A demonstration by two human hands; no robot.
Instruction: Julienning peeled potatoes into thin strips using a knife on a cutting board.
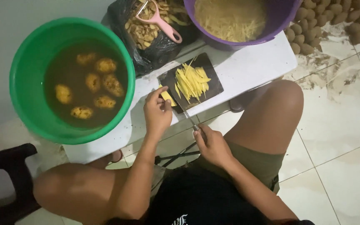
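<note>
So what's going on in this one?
A seated person is cutting potato on a dark cutting board on a low white table. The left hand pins a potato piece; the right hand holds a knife. Cut yellow strips lie on the board. Peeled potatoes soak in a green tub; a purple tub holds more strips.

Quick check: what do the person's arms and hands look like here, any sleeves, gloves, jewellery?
Both arms bare from the elbows down, no sleeves in view. Left hand and right hand ungloved; no rings, watch or bands visible. Dark top and olive shorts worn.
</note>
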